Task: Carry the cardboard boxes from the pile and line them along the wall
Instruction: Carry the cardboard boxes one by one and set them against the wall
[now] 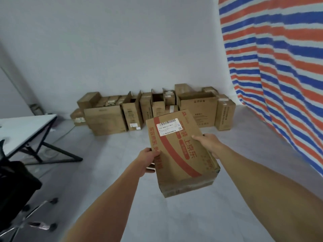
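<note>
Gripping the cardboard box [181, 154] mid-frame on opposite long edges with left hand [148, 160] and right hand [209, 144]. Looks stiff, probably light; best held at the sides.

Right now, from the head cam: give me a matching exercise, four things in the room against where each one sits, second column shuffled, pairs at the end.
Things
1. red-printed box
2. white table
3. striped tarp
4. row of boxes

Places
A. hanging on the right
B. on the floor against the far wall
C. gripped by the left hand and right hand, in mid-air
D. at the left edge, beside a black chair

Pairs: 1-C, 2-D, 3-A, 4-B
</note>
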A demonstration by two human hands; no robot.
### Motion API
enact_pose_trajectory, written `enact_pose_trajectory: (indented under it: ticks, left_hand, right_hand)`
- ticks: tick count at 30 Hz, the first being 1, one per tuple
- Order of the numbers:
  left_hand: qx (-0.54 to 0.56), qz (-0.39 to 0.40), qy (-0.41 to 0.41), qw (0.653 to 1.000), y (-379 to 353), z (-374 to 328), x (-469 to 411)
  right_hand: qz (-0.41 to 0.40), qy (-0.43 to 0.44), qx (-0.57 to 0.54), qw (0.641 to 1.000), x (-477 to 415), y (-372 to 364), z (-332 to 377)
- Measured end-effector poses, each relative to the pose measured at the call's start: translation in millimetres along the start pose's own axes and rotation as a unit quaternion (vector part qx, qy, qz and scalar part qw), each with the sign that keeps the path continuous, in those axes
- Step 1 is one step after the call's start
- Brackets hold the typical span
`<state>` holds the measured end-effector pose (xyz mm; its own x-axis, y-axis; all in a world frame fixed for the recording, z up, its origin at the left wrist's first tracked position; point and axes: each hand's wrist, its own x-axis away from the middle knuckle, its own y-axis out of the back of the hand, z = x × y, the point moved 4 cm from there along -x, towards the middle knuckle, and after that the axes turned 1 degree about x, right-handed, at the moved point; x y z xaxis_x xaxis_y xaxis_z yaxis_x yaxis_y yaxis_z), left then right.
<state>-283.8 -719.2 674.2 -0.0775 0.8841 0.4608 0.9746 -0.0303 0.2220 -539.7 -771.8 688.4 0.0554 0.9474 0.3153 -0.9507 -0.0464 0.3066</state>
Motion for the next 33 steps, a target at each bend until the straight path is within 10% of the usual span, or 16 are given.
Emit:
enact_pose_trajectory:
  ticks: [21, 33]
  left_hand:
    - [0.057, -0.078, -0.002, 0.995, 176.9, -213.0, -453.2]
    - [0.104, -0.16, 0.033, 0.981, 390.2, -249.8, -678.6]
  right_hand:
    - [0.142, -0.049, -0.079, 0.985, -506.3, -140.6, 221.5]
    - [0.225, -0.061, -0.012, 0.972, -750.4, -367.9, 345.1]
